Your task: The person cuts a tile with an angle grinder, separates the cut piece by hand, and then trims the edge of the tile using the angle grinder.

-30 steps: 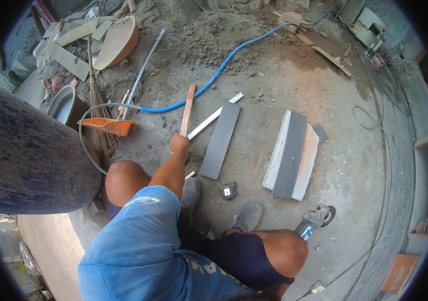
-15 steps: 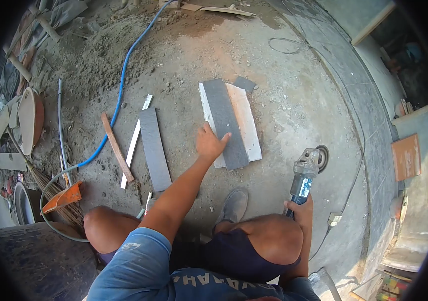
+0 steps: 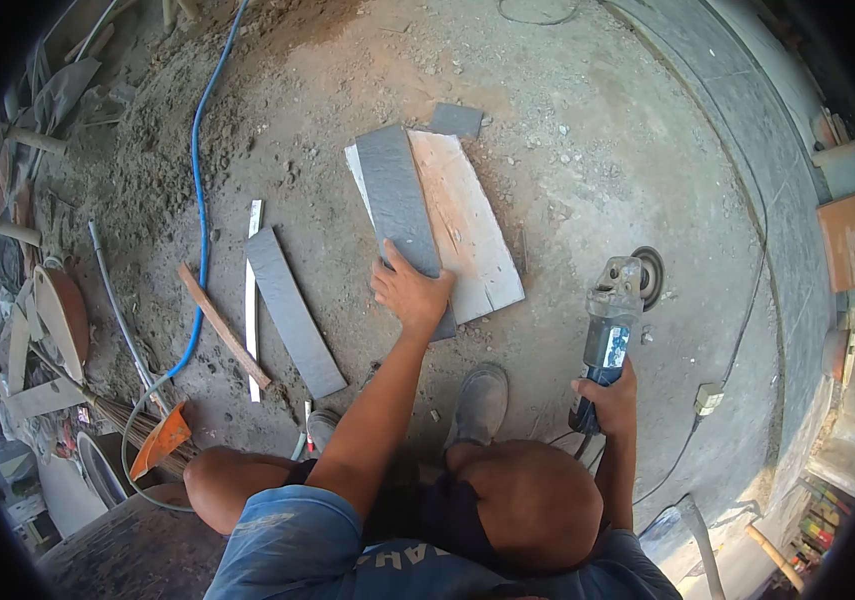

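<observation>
My left hand [image 3: 412, 292] spans the lower part of a dark grey tile strip [image 3: 395, 185], fingers by its left edge and thumb by its right. That strip lies on a whitish board with a reddish, dusty face [image 3: 462, 220]. In my right hand [image 3: 609, 395] is an angle grinder [image 3: 607, 335], gripped by its body, with the disc at the upper right, off the ground. I cannot tell whether the disc is turning. Another grey tile strip [image 3: 295, 312] rests on the ground to the left, beside a white metal bar [image 3: 253, 350].
A small dark tile piece [image 3: 457, 120] lies beyond the board. A wooden stick [image 3: 222, 325] and blue hose [image 3: 199, 200] are on the left, near an orange dustpan-like piece [image 3: 159, 440]. A cable with a connector box [image 3: 708, 399] runs along the right.
The view has shifted. The grey strip and board have turned relative to each other, exposing more of the board's right side. My right hand still holds the angle grinder.
</observation>
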`<state>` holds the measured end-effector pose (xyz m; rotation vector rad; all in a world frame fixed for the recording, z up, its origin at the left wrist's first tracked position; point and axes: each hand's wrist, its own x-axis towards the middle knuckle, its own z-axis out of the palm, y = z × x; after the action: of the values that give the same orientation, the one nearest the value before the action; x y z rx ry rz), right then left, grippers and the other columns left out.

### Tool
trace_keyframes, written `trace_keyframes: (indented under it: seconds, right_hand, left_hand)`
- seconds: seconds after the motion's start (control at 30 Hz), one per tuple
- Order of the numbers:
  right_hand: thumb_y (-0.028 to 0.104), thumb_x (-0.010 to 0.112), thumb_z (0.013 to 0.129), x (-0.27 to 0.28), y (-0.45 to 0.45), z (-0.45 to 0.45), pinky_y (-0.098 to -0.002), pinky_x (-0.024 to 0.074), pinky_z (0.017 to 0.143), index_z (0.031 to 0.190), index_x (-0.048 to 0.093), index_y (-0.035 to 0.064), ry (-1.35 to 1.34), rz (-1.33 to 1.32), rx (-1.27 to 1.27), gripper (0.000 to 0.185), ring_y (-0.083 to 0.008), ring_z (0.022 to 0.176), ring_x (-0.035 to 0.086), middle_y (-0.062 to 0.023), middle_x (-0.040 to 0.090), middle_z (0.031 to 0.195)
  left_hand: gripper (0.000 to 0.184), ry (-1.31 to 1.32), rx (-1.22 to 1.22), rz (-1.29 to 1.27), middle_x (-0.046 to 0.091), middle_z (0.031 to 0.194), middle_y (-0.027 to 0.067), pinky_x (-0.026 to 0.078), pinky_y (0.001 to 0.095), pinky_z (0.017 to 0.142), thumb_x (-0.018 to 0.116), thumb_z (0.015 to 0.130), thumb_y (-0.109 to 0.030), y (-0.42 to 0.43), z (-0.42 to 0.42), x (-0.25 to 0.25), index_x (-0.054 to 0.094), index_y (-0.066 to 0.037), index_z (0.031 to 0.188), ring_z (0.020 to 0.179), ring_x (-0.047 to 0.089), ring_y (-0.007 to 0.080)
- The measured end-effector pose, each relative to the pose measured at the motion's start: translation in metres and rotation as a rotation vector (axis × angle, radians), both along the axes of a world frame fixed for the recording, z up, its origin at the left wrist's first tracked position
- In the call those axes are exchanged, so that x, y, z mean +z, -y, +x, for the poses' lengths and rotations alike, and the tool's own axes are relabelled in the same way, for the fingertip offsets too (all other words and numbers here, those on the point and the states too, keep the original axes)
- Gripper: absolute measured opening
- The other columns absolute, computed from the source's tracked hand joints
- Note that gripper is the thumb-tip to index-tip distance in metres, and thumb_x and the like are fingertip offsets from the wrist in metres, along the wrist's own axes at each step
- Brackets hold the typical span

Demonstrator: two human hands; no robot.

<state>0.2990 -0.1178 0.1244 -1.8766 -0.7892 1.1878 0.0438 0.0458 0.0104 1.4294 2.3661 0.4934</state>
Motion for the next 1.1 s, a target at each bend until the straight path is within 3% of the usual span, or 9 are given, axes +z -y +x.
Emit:
trace_keyframes:
  seconds: [0.2,0.33,0.5,0.63,0.73,0.8,0.9,1.1]
  right_hand:
    - [0.007,0.082,0.064,-0.011,0.007,0.001,-0.0293,0.051,0.069,0.111,0.057,0.0015,0.004,0.012,-0.01,0.053,-0.0126,0.074,0.058,-0.002,0.061,0.088]
    - [0.008,0.082,0.064,-0.01,0.02,0.004,-0.0293,0.0511,0.069,0.111,0.057,0.0013,0.011,0.028,-0.013,0.054,-0.0125,0.074,0.058,-0.0021,0.061,0.088]
    - [0.008,0.082,0.064,-0.004,0.03,0.008,-0.0291,0.0509,0.07,0.111,0.057,0.0014,0.029,0.06,-0.034,0.054,-0.0125,0.074,0.058,-0.0021,0.061,0.088]
    - [0.008,0.082,0.063,0.012,0.042,0.012,-0.0293,0.0508,0.07,0.111,0.057,0.0013,0.047,0.093,-0.05,0.054,-0.0125,0.074,0.058,-0.0019,0.061,0.088]
    - [0.011,0.08,0.063,0.023,0.055,0.015,-0.0295,0.0496,0.067,0.112,0.056,0.0004,0.069,0.105,-0.066,0.056,-0.0122,0.073,0.056,-0.0015,0.058,0.085]
    - [0.009,0.08,0.063,0.029,0.064,0.018,-0.0293,0.0498,0.066,0.113,0.056,0.0003,0.115,0.117,-0.078,0.056,-0.0124,0.071,0.056,-0.0019,0.058,0.085]
    - [0.008,0.079,0.063,0.033,0.076,0.024,-0.0292,0.0498,0.065,0.113,0.055,0.0002,0.147,0.099,-0.092,0.057,-0.0126,0.07,0.056,-0.002,0.058,0.085]
    - [0.009,0.079,0.063,0.034,0.084,0.029,-0.0294,0.0495,0.065,0.113,0.055,0.0004,0.15,0.131,-0.102,0.055,-0.0129,0.071,0.056,-0.0018,0.058,0.085]
  left_hand:
    - [0.114,0.216,-0.016,-0.068,0.045,0.133,0.0296,0.041,0.0509,0.103,0.085,0.059,-0.03,0.002,-0.036,0.006,0.024,-0.003,0.151,0.121,0.048,0.0444]
    - [0.112,0.299,-0.083,0.034,0.047,0.133,0.0307,0.042,0.0464,0.104,0.086,0.058,-0.029,0.009,-0.052,0.002,0.028,-0.001,0.149,0.122,0.049,0.0458]
    - [0.103,0.635,-0.049,0.14,0.047,0.136,0.0275,0.047,0.0419,0.099,0.083,0.064,-0.021,0.003,-0.032,-0.011,0.028,0.003,0.148,0.119,0.054,0.0352]
    - [0.104,0.766,-0.018,0.142,0.049,0.133,0.0304,0.045,0.0448,0.103,0.084,0.061,-0.023,0.005,-0.004,0.014,0.031,0.004,0.146,0.121,0.053,0.0399]
    - [0.103,0.975,-0.038,0.128,0.05,0.132,0.0277,0.048,0.0432,0.098,0.083,0.066,-0.02,0.007,0.009,0.019,0.027,0.001,0.149,0.118,0.055,0.0364]
    - [0.101,1.327,0.013,0.028,0.05,0.132,0.0254,0.049,0.0425,0.096,0.081,0.07,-0.016,0.015,0.016,0.047,0.022,-0.003,0.152,0.115,0.056,0.0343]
    - [0.102,1.512,-0.008,-0.053,0.047,0.134,0.0247,0.051,0.0428,0.094,0.081,0.073,-0.014,0.019,0.016,0.064,0.018,-0.006,0.153,0.114,0.057,0.0337]
    - [0.102,1.367,-0.062,0.029,0.04,0.142,0.0276,0.047,0.0423,0.1,0.081,0.075,-0.022,0.015,0.022,0.053,0.02,-0.005,0.154,0.122,0.051,0.0352]
